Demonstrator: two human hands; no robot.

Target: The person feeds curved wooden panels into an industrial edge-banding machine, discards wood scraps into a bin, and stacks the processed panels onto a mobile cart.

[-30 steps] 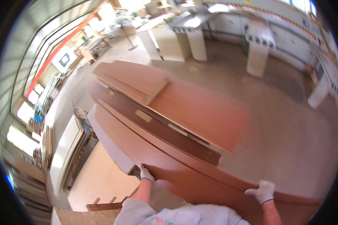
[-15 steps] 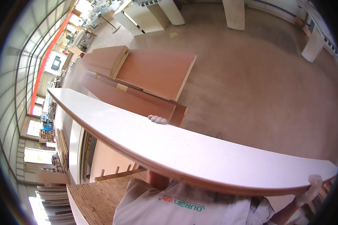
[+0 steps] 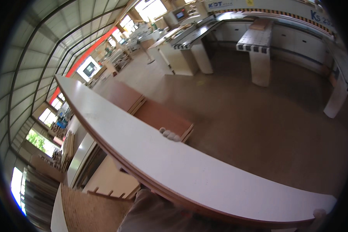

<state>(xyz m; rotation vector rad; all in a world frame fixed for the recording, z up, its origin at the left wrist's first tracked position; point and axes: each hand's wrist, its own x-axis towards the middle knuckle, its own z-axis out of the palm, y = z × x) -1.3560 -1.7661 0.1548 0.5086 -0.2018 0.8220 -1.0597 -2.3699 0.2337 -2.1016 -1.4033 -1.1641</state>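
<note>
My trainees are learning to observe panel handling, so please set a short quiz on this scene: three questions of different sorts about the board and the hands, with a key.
1. Multiple choice: what colour is the upper face of the board?
(a) black
(b) white
(c) green

2. True or false: the right hand is near the board's right-hand end.

3. Fill in the gap: the fingers of the left hand show over the board's ____ edge, as the wearer sees it.

Key: 1. b; 2. true; 3. far.
</note>
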